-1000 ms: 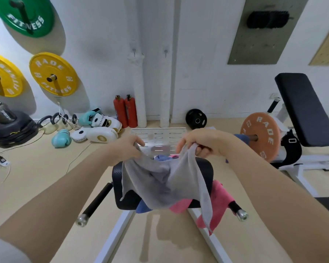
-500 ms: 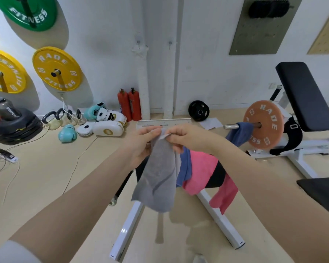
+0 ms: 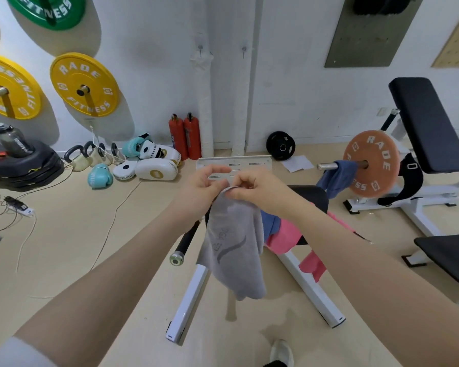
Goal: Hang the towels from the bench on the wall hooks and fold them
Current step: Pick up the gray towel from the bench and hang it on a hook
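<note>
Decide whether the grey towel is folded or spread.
Neither: the grey cloth towel hangs bunched from both hands, pinched at its top.

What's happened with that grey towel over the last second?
The grey towel has been lifted off the bench. A second ago it was spread between the hands over the pad; now the left hand and right hand have drawn together and pinch its top edge, so it hangs in a bunch. The pink towel and blue towel stay on the bench; both wall hooks remain bare.

Black padded bench (image 3: pixel 314 193) sitting at frame centre

A pink towel (image 3: pixel 284 235) and a blue towel (image 3: pixel 270 223) are lying draped over its pad.
</note>
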The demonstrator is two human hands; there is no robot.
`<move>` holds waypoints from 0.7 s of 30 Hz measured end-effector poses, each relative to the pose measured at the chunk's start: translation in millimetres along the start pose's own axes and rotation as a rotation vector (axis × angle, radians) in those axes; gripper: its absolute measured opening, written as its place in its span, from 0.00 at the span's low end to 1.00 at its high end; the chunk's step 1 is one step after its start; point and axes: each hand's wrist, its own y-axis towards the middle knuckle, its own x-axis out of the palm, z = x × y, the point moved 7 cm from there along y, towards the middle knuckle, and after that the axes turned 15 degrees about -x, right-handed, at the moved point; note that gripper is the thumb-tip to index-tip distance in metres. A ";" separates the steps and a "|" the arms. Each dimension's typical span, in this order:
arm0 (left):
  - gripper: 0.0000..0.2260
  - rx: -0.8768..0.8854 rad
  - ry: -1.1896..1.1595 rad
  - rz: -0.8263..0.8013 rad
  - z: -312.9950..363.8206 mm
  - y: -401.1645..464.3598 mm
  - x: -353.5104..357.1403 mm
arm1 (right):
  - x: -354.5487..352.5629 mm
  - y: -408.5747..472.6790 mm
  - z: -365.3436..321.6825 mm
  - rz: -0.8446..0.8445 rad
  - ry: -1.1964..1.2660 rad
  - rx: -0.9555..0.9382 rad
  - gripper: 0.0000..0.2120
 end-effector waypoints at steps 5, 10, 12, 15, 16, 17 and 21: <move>0.10 0.021 -0.056 -0.019 2.7 -7.9 -7.9 | 2.0 7.1 -9.8 0.049 -0.113 0.006 0.15; 0.11 0.042 -0.155 -0.041 6.7 -12.5 -13.4 | -10.3 12.6 -12.4 0.199 -0.174 -0.001 0.17; 0.11 0.057 -0.168 -0.058 8.7 -12.6 -12.6 | -14.2 12.9 -10.8 0.214 -0.168 -0.017 0.16; 0.11 0.087 -0.192 -0.069 13.9 -10.5 -9.9 | -18.9 15.9 -5.8 0.212 -0.077 -0.027 0.14; 0.11 0.098 -0.200 -0.074 16.5 -9.7 -8.4 | -19.9 17.8 -4.7 0.194 -0.045 -0.030 0.14; 0.10 0.111 -0.198 -0.071 19.8 -8.7 -7.4 | -21.2 19.8 -4.7 0.169 -0.027 -0.034 0.14; 0.09 0.154 -0.133 -0.053 38.7 -1.6 -9.2 | -31.8 30.7 -11.9 0.070 -0.029 -0.100 0.12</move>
